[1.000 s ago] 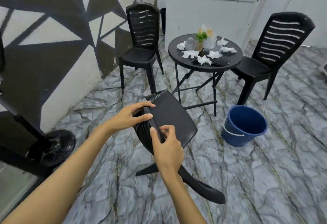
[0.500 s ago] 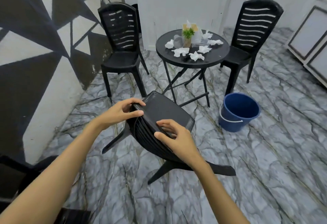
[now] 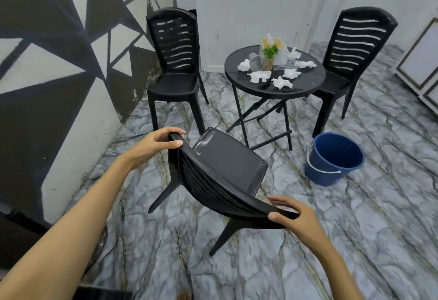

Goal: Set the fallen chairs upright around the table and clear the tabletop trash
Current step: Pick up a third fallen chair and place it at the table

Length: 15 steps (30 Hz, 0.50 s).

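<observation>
Nearest, a black plastic chair (image 3: 222, 171) stands on the marble floor (image 3: 355, 240), seat towards the round black table (image 3: 305, 86), seen from behind its backrest. Both hands grip the backrest's top edge: the left hand (image 3: 156, 144) closed around one corner, the right hand (image 3: 294, 215) around the other. Beyond, crumpled tissues (image 3: 280, 82) litter the table, two more black chairs (image 3: 176, 62) flank it upright, and a blue bucket (image 3: 334, 158) sits nearby.

Black plastic chairs (image 3: 175, 62) and round black table (image 3: 305, 86). White crumpled tissues (image 3: 282, 83), blue bucket (image 3: 334, 159). Grey veined marble floor (image 3: 355, 240), black-and-white triangle-patterned wall (image 3: 59, 50).
</observation>
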### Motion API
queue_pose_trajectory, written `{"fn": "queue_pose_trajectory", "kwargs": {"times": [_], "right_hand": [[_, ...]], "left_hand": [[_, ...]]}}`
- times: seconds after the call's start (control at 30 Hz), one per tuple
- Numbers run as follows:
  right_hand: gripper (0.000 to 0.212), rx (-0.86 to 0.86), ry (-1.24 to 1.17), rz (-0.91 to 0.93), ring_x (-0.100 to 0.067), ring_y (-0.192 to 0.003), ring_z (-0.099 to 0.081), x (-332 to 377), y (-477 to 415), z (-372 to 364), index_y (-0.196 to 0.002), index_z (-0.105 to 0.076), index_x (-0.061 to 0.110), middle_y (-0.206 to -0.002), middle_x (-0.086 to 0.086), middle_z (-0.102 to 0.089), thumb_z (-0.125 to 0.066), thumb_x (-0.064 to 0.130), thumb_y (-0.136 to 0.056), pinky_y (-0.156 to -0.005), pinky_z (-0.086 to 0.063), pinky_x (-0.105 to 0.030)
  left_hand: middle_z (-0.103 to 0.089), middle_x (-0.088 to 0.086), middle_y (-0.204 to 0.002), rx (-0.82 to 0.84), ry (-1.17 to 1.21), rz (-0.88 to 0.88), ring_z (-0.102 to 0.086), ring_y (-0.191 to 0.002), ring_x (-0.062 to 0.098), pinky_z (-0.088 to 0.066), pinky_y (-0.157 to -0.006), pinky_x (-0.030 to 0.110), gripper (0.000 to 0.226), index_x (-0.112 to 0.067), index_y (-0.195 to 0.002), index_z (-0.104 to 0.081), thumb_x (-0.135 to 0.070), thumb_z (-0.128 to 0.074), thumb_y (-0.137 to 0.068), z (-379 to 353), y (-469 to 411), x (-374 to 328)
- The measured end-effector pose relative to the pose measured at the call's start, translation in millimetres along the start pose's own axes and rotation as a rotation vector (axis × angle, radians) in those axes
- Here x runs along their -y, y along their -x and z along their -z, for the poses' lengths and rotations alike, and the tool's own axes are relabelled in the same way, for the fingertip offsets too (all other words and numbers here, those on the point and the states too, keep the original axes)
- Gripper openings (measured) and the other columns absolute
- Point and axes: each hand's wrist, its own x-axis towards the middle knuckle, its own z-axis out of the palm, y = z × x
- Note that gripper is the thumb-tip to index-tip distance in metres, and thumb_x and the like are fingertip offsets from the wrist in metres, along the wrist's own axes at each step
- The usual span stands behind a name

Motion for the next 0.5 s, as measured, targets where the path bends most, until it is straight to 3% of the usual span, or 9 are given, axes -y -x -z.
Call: {"fn": "queue_pose_trajectory", "kwargs": {"times": [0.07, 0.2, 0.37, 0.43, 0.5], "right_hand": [[0.057, -0.133, 0.022, 0.024, 0.001, -0.099, -0.061, -5, -1, -12, -0.090, -0.071, 0.041, -0.098, 0.023, -0.069, -0.071, 0.076, -0.044, -0.083, -0.046, -0.022], [0.056, -0.268, -0.006, 0.075, 0.001, -0.101, -0.058, -2, -8, -44, -0.085, -0.072, 0.038, -0.100, 0.023, -0.066, -0.064, 0.081, -0.049, -0.084, -0.041, -0.017], [0.021, -0.260, -0.048, 0.034, 0.005, -0.102, -0.055, 19, -35, -80, -0.086, -0.074, 0.038, -0.104, 0.022, -0.062, -0.075, 0.047, -0.067, -0.089, -0.041, -0.020], [0.021, -0.273, -0.081, 0.013, 0.007, -0.103, -0.054, 23, -44, -89, -0.087, -0.074, 0.039, -0.107, 0.020, -0.062, -0.075, 0.039, -0.066, -0.090, -0.040, -0.021], [0.030, -0.287, -0.102, -0.018, 0.012, -0.097, -0.054, 24, -53, -98, -0.095, -0.070, 0.034, -0.109, 0.016, -0.061, -0.077, 0.035, -0.066, -0.085, -0.041, -0.020]], "left_hand": [[-0.065, -0.023, -0.085, 0.007, 0.017, -0.007, -0.061, -0.086, 0.000, -0.041, -0.084, 0.022, 0.080, -0.026, -0.111, -0.063, -0.065, -0.080, -0.043, 16, -3, 8], [-0.060, -0.002, -0.109, -0.002, 0.042, -0.031, -0.059, -0.097, 0.009, -0.044, -0.086, 0.025, 0.079, -0.023, -0.109, -0.061, -0.061, -0.083, -0.043, 54, -9, 30], [-0.057, -0.001, -0.102, 0.003, 0.089, -0.046, -0.061, -0.080, -0.002, -0.048, -0.068, 0.011, 0.074, -0.027, -0.103, -0.061, -0.061, -0.084, -0.041, 103, -19, 55], [-0.056, -0.003, -0.096, 0.007, 0.096, -0.039, -0.059, -0.073, -0.004, -0.046, -0.062, 0.008, 0.070, -0.027, -0.104, -0.061, -0.055, -0.084, -0.045, 118, -22, 62], [-0.053, -0.002, -0.094, 0.010, 0.124, -0.034, -0.057, -0.070, -0.005, -0.045, -0.060, 0.007, 0.048, -0.027, -0.104, -0.059, -0.037, -0.081, -0.063, 128, -25, 70]]}}
